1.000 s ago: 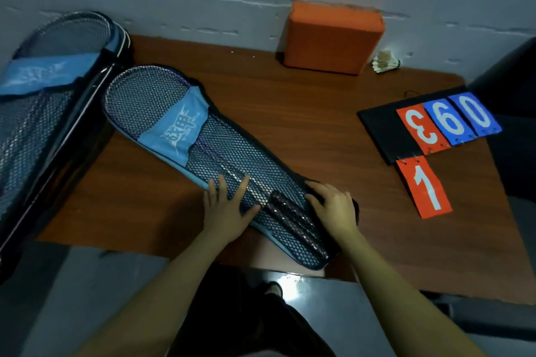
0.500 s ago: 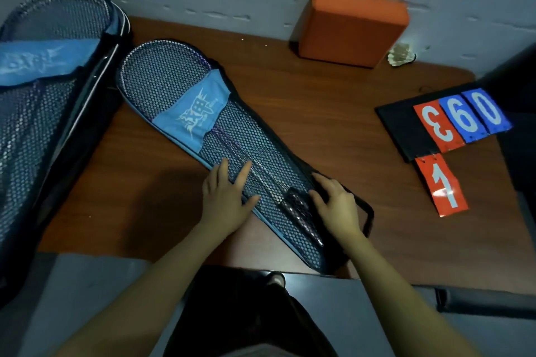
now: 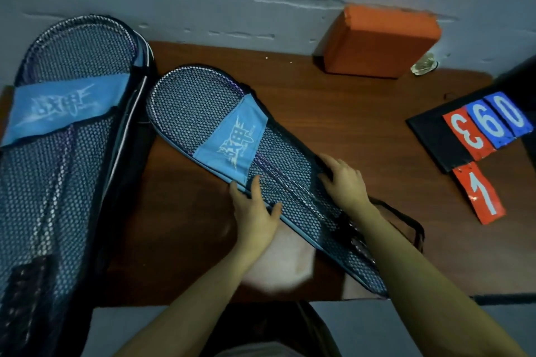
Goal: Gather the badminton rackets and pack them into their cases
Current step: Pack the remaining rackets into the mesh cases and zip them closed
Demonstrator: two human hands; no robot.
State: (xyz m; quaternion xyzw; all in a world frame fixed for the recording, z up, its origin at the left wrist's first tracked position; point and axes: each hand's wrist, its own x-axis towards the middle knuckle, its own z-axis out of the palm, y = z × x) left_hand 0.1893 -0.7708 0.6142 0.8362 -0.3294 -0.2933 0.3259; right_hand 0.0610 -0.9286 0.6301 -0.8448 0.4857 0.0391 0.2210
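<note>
The fingers [image 3: 255, 182] of the left hand [image 3: 255, 217] lie straight and spread on the near edge of the mesh case [image 3: 290, 182]; the right hand [image 3: 345, 182] curls over the far edge. On the wooden table [image 3: 362, 130] this case lies diagonal, rackets [image 3: 278, 174] inside. A second packed case [image 3: 63, 153] rests at left. To close it well, I think both hands should keep the edges together near the handles [image 3: 356, 238].

Mesh racket case [image 3: 203, 113] holding rackets, diagonal on table, second case [image 3: 58, 153] left

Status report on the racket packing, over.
Left hand flat on middle case. Right hand grips its far edge. Rackets inside. Nothing blocking.
</note>
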